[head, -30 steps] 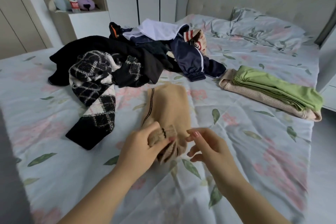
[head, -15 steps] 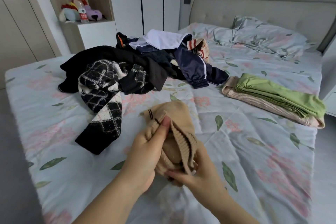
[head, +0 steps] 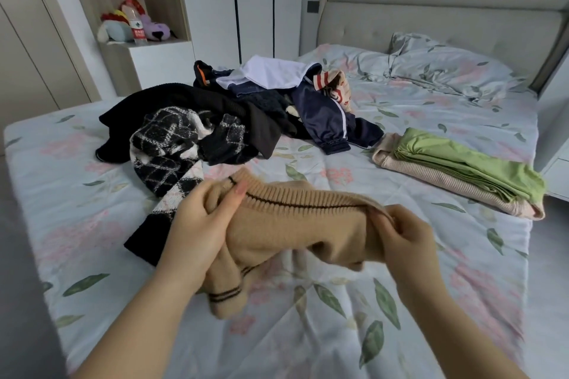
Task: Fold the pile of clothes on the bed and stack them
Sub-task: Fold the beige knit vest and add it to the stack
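A tan knit sweater (head: 286, 231) with dark stripes on its ribbed hem is lifted just above the bed. My left hand (head: 200, 224) grips the hem's left end, thumb on top. My right hand (head: 403, 234) pinches the hem's right end, so the hem is stretched between them. A striped cuff hangs below the left hand. Beyond lies the unfolded pile (head: 246, 114): a black garment, a black-and-white checked knit, a navy jacket, a white piece. At the right sits a folded stack (head: 462, 169), green on top of beige.
The bed (head: 338, 332) has a floral sheet and a rumpled pillow (head: 440, 68) by the headboard. A shelf niche with plush toys (head: 132, 24) stands at the back left. The bed's left edge drops to the floor; a white nightstand edge shows at far right.
The sweater has been picked up off the sheet and its hem pulled out wide. My hands moved apart, the right one shifting to the right end of the hem.
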`<control>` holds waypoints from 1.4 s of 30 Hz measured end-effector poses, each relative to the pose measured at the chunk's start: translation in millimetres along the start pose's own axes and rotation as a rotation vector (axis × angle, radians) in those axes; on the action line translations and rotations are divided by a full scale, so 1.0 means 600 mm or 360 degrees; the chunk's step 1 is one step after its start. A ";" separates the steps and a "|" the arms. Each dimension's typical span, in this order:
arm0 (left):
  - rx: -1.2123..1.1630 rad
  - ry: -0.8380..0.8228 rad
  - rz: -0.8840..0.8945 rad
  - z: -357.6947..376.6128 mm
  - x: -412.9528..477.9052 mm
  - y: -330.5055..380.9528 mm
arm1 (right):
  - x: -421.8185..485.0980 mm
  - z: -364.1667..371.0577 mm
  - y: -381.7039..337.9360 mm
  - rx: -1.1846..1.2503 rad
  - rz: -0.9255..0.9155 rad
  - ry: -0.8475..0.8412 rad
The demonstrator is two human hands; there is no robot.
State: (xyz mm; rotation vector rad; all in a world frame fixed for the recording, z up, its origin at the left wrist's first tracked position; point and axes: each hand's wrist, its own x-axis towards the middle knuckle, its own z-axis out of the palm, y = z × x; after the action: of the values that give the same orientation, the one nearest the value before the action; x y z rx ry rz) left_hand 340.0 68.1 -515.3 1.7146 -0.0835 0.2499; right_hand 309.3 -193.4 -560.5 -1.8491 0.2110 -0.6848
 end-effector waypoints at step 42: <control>-0.0035 -0.0076 0.0231 -0.166 -0.002 0.358 | 0.107 -0.249 -0.305 0.0673 -0.0375 -0.0103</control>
State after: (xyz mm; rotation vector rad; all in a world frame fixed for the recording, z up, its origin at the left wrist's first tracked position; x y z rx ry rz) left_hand 284.9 131.4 -294.1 1.6951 -0.2458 0.3142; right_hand 247.5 -272.2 -337.0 -1.4965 -0.1865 -0.7635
